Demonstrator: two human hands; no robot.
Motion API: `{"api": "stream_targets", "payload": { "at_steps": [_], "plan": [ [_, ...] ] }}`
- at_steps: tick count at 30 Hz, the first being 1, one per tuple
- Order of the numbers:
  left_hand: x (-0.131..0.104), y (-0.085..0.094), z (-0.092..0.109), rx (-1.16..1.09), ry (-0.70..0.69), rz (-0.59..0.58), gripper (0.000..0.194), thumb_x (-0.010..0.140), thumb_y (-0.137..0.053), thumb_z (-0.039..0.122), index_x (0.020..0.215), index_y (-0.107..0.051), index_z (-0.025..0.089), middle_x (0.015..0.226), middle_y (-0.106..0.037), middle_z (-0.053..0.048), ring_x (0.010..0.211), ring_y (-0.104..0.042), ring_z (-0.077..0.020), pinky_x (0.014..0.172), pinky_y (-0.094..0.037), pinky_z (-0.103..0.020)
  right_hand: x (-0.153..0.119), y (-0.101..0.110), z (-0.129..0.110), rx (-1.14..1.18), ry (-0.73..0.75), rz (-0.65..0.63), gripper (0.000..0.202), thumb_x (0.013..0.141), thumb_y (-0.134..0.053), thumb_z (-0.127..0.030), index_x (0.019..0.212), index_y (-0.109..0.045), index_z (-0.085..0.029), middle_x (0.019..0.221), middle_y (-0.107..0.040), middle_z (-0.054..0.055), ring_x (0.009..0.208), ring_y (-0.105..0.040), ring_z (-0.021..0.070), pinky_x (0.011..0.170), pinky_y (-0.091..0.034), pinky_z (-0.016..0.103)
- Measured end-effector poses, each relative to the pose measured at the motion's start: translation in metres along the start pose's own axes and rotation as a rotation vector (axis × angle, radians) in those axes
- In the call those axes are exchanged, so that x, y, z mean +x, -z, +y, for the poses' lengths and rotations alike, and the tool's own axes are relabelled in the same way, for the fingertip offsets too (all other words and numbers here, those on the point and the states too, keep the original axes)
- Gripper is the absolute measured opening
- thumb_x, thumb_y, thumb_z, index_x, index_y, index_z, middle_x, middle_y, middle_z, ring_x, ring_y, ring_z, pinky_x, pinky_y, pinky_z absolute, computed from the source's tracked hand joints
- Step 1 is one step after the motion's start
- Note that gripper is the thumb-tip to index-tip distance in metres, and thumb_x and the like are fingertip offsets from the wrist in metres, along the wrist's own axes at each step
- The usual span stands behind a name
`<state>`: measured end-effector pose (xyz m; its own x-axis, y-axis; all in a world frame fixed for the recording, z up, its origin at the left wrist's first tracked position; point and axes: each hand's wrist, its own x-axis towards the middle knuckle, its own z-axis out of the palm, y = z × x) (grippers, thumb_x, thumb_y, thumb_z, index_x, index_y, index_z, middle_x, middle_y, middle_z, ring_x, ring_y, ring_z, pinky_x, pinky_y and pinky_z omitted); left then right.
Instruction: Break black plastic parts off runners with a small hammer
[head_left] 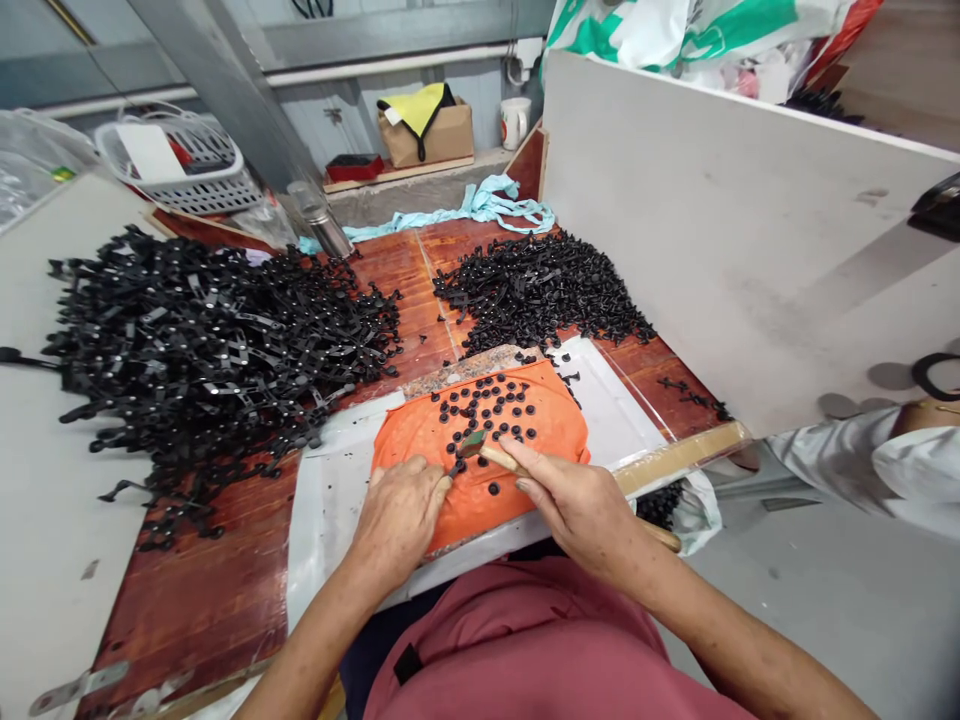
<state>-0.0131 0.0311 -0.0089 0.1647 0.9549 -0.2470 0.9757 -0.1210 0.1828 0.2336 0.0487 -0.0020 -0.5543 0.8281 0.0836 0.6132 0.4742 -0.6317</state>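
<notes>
My right hand [574, 495] is closed around the light wooden handle of a small knife-like tool [472, 443], whose short blade looks dark green. Its blade end is close to a small black rubber-like part [457, 466] pinched between the thumb and fingers of my left hand [401, 510]. Under both hands lies an orange cloth [405, 450] stretched over a stone-like slab [472, 368]. Many small round black pieces [493, 489] are scattered on the cloth, mostly beyond my fingers.
A large heap of black parts [217, 330] covers the left of the wooden table [225, 590]. Another pile of small black pieces [544, 290] lies at the back right. A pale panel [720, 230] stands along the right side. A metal cup [322, 220] and blue cloth strips [487, 203] are behind.
</notes>
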Motion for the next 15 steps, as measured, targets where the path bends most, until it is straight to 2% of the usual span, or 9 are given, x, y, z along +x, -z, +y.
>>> {"api": "stream_targets", "payload": {
  "at_steps": [5,10,13,15],
  "plan": [
    [-0.0006,0.0001,-0.0020,-0.006,-0.010,0.011,0.045,0.105,-0.028,0.032,0.088,-0.067,0.020,0.090,-0.065,-0.008,0.088,-0.063,-0.0248,0.083,-0.040,-0.041,0.0049,-0.0104,-0.0022,-0.198,0.019,-0.051,0.052,0.105,-0.045,-0.023,0.157,-0.041,-0.028,0.095,-0.076,0.006,0.082,-0.073,0.0211,0.076,-0.055,0.029],
    [-0.0015,-0.0022,-0.0038,0.001,-0.015,0.016,0.044,0.106,-0.028,0.031,0.088,-0.067,0.020,0.090,-0.066,-0.007,0.088,-0.063,-0.0244,0.083,-0.040,-0.040,0.0040,-0.0092,-0.0018,-0.175,0.047,0.034,0.054,0.107,-0.036,-0.023,0.161,-0.032,-0.028,0.096,-0.075,0.007,0.082,-0.071,0.0196,0.077,-0.054,0.028],
    [0.0000,-0.0025,-0.0033,-0.005,-0.007,0.016,0.046,0.106,-0.026,0.031,0.088,-0.067,0.020,0.091,-0.066,-0.008,0.088,-0.063,-0.0241,0.084,-0.040,-0.040,0.0072,-0.0062,-0.0030,-0.274,0.032,-0.040,0.054,0.105,-0.043,-0.024,0.158,-0.037,-0.031,0.088,-0.073,0.004,0.073,-0.070,0.0190,0.068,-0.051,0.025],
    [0.0011,-0.0023,-0.0030,-0.018,0.003,0.002,0.046,0.106,-0.026,0.031,0.088,-0.067,0.020,0.091,-0.066,-0.008,0.088,-0.064,-0.0242,0.083,-0.040,-0.041,0.0095,-0.0042,-0.0041,-0.268,0.031,-0.046,0.054,0.105,-0.044,-0.024,0.158,-0.037,-0.033,0.089,-0.074,0.004,0.074,-0.070,0.0188,0.068,-0.051,0.025]
  ]
}}
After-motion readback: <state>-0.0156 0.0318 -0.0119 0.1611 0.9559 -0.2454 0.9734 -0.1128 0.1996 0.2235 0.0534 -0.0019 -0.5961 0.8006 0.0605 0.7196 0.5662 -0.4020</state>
